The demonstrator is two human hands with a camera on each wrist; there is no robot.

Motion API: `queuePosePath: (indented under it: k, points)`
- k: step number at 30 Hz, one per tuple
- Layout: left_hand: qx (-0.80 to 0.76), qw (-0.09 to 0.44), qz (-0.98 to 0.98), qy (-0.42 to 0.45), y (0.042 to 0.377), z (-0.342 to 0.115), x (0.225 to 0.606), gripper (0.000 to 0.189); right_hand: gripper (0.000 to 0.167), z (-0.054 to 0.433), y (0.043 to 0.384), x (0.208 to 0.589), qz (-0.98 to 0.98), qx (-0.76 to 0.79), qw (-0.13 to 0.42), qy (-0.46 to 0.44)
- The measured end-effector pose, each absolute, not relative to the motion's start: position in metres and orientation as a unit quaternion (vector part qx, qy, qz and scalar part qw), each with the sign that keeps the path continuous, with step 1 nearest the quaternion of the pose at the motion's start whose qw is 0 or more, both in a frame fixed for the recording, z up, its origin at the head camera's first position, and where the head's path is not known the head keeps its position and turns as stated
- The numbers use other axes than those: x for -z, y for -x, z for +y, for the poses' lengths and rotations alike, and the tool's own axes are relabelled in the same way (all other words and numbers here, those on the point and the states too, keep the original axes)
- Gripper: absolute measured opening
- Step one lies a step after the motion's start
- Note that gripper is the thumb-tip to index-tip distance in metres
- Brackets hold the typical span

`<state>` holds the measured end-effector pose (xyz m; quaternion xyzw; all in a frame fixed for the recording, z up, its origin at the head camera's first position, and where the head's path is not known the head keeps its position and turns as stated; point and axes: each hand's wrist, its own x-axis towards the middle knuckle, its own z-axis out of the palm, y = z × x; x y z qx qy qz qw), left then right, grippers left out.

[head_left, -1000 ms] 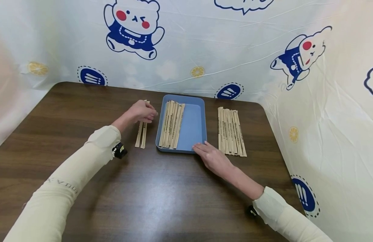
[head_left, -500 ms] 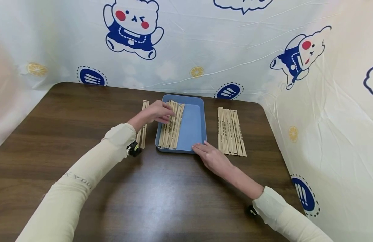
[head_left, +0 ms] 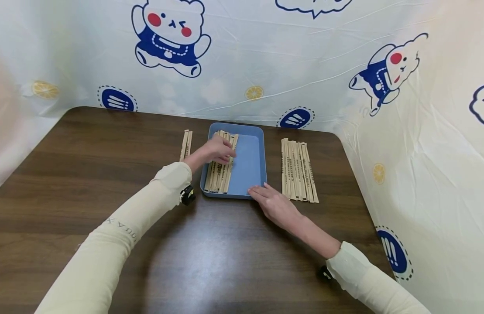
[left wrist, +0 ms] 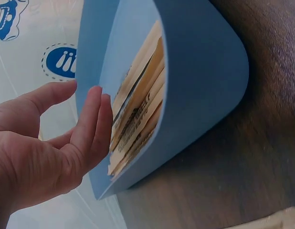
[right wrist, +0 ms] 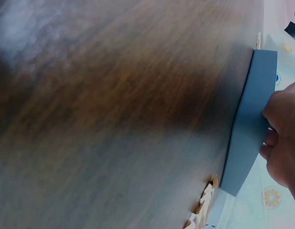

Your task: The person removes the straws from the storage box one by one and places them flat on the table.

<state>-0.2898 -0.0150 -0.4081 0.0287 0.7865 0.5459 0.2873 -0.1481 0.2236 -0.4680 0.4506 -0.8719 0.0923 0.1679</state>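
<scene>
Currently, sticks [head_left: 217,179] in the tray [head_left: 247,163] are overhung by wide left fingers [left wrist: 91,114]; its near-right corner is held by right fingers [head_left: 260,192].

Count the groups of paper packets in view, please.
3: the middle group in the tray, partly behind the left hand; the left group and the right group on the table, either side. Others may be hidden.

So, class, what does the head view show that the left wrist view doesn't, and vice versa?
Only the head view: the right hand and the stick bundle right of the blue tray. Only the left wrist view, plainly: the gap between thumb and fingers of the left hand. Both: that hand, the tray, its wrapped sticks, table and backdrop.
</scene>
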Motion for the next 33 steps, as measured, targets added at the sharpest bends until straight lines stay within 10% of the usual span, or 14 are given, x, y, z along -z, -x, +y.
queuePosePath:
  k: [19, 23, 27, 33]
  points:
    - [-0.47, 0.248, 0.846, -0.037, 0.287, 0.007, 0.416, 0.05, 0.034, 0.224, 0.149, 0.468, -0.874, -0.086, 0.163, -0.449]
    - [-0.446, 0.229, 0.864, -0.043, 0.287, 0.013, 0.417, 0.011, 0.034, 0.224, 0.149, 0.468, -0.877, -0.081, 0.16, -0.446]
    - [-0.399, 0.208, 0.891, -0.066, 0.288, 0.018, 0.417, 0.041, 0.035, 0.224, 0.149, 0.469, -0.877, -0.079, 0.16, -0.447]
    - [-0.329, 0.175, 0.923, -0.094, 0.29, 0.027, 0.421, 0.036, 0.036, 0.223, 0.149, 0.469, -0.874, -0.085, 0.165, -0.448]
